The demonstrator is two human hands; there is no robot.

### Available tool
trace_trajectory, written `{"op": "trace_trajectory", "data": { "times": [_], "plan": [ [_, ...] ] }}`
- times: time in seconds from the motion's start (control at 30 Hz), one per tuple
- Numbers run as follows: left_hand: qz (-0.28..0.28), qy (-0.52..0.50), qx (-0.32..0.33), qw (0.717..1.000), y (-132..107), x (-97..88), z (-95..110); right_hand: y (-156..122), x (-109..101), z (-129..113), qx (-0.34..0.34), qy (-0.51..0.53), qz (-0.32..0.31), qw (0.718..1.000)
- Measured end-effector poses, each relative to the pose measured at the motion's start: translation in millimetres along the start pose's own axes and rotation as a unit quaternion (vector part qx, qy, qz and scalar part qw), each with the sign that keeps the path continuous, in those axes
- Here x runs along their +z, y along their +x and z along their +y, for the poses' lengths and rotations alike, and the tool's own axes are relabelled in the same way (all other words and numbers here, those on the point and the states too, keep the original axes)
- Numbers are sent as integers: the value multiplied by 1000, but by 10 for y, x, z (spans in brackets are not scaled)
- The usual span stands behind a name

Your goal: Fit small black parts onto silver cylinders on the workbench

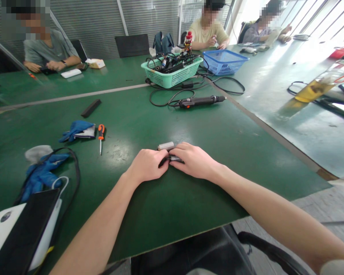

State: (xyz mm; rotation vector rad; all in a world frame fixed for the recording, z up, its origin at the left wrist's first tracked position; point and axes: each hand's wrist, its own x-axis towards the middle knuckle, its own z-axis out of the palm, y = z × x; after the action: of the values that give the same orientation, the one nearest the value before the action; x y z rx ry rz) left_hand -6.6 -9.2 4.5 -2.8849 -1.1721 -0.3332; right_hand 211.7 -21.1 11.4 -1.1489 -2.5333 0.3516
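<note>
My left hand [147,164] and my right hand [193,160] rest close together on the green table [223,141], knuckles up. Both are closed around a small dark part [172,158] pinched between their fingertips. Just beyond the fingers, touching the table, lies a short silver-grey cylinder [166,146]. Most of the dark part is hidden under my fingers.
An orange-handled screwdriver [101,136] and blue gloves [74,130] lie to the left. An electric screwdriver [202,101] with cable lies ahead, behind it a green basket [172,74] and a blue basket [224,61]. Three people sit at the far side. A black device [20,229] sits near left.
</note>
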Motion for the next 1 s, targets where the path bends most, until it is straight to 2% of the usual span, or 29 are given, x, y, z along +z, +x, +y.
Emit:
{"op": "trace_trajectory", "data": {
  "times": [1.0],
  "plan": [
    [-3, -12, -13, 1000, -2, 7, 2, -7, -2, 18, -5, 2, 1, 1000]
  ]
}}
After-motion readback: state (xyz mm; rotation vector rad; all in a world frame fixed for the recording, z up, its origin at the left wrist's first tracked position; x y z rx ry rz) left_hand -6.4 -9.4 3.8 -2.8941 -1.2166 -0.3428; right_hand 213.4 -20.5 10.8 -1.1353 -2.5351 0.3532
